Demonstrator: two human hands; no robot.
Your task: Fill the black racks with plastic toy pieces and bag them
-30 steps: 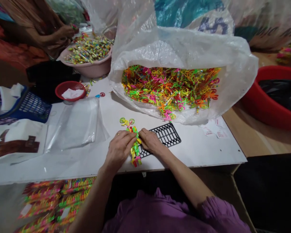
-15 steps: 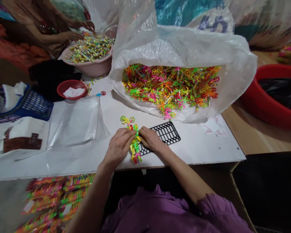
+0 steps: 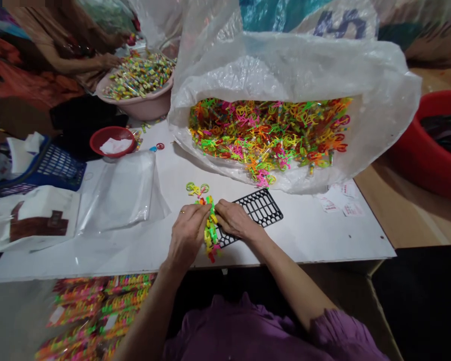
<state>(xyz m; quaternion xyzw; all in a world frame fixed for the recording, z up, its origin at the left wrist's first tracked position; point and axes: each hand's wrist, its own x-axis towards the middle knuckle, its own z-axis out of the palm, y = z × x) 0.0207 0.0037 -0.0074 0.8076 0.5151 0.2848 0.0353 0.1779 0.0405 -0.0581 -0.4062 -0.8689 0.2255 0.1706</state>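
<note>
One knobbly strand of neon plastic pieces [image 3: 210, 229], seemingly wrapped in clear film, shows ridged, looped shapes just left of a single black plastic grid [image 3: 261, 206]. The left hand [image 3: 188, 235] is closed around the strand; the right hand [image 3: 236, 219] pinches its other side, resting over the grid. Above the grid, one clear polythene sack [image 3: 285, 65] holds a heap of similar pieces [image 3: 266, 135].

Counted on and around the table were one left hand [image 3: 188, 235], one right hand [image 3: 236, 220], one strand of bright plastic pieces [image 3: 211, 231], one black plastic grid [image 3: 261, 206], one pink basin [image 3: 146, 106], one small red bowl [image 3: 111, 130], one blue plastic basket [image 3: 62, 168], one red tub [image 3: 417, 170] and one clear plastic sack [image 3: 285, 65].
</note>
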